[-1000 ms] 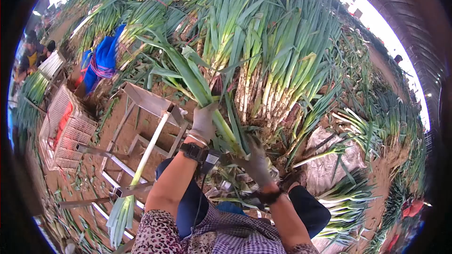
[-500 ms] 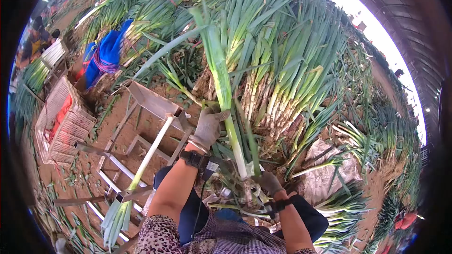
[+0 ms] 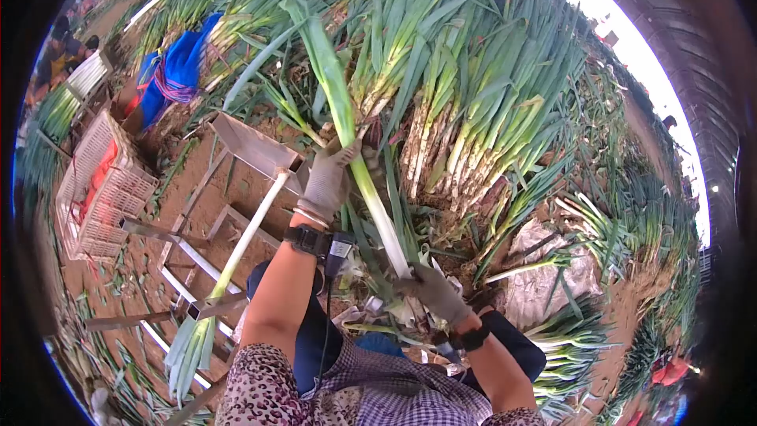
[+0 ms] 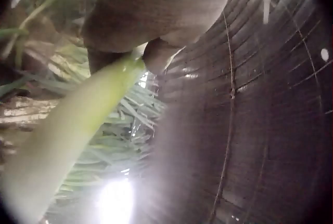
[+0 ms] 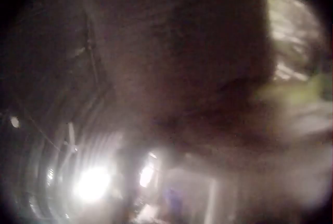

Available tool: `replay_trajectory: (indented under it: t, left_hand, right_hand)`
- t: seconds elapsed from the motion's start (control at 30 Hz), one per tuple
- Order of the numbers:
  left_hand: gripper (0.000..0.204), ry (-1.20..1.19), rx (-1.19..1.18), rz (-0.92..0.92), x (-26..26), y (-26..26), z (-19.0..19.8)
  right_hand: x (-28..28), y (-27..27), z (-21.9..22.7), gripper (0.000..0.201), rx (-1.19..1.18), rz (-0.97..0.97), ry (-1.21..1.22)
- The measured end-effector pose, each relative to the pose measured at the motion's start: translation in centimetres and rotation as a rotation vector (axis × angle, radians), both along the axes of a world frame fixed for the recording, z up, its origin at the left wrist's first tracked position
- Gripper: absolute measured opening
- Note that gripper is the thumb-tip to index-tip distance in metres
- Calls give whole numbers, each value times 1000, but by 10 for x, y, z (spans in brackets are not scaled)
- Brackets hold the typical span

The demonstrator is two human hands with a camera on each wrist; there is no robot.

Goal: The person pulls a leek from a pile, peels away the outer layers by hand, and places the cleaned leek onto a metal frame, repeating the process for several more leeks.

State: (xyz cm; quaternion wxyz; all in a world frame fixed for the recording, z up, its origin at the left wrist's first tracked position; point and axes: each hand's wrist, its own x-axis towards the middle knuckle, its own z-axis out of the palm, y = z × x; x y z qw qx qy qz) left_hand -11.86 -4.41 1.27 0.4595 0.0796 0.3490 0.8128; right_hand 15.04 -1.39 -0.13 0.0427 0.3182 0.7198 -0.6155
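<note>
Leek (image 3: pixel 347 138) swung leftward; gloved left hand (image 3: pixel 325 181), right hand (image 3: pixel 432 290) grip smooth stalk.

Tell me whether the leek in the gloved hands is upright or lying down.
Roughly upright, tilted. The left hand grips the leek mid-stalk, the right hand holds its white base, and the leaves point up.

No readable text, label, brand, number or sign found in any view. Head view: nothing printed made out. Both wrist views too blurred to show lettering.
</note>
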Motion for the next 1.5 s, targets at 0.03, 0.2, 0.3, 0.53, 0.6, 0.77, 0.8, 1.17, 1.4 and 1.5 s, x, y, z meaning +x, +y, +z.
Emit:
replay_trajectory:
  t: [0.03, 0.2, 0.3, 0.53, 0.6, 0.77, 0.8, 1.17, 1.4, 1.5]
  left_hand:
    - [21, -23, 2, -35, 8, 4, -2]
    - [18, -93, 17, -14, 8, 14, -26]
    - [16, -89, -102, 65, -11, 22, -45]
    - [12, -246, -65, 261, -62, 31, -71]
    - [12, -260, -126, 271, -63, 31, -79]
    - [14, -159, -167, 231, -47, 42, -97]
    - [14, -192, -163, 231, -47, 45, -99]
    - [11, -329, 63, 218, -36, 72, -90]
    - [14, -245, 412, -2, 4, 50, -26]
    - [18, -200, 291, -86, 0, 35, -7]
  right_hand:
    - [-2, 2, 0, 38, -17, -10, 49]
    - [2, -16, 7, 36, 76, -58, 226]
    - [27, -24, 33, 29, 195, -82, 82]
    - [102, -47, 41, 18, 350, -200, -76]
    - [117, -49, 40, 14, 495, -127, 13]
    - [134, -58, 58, 11, 410, -222, -52]
    - [138, -57, 61, 11, 392, -256, -62]
    - [128, -11, 94, 53, 1015, -151, -133]
    - [54, 28, 60, 47, 858, -265, -51]
    - [69, 51, 51, 45, 1099, -343, -241]
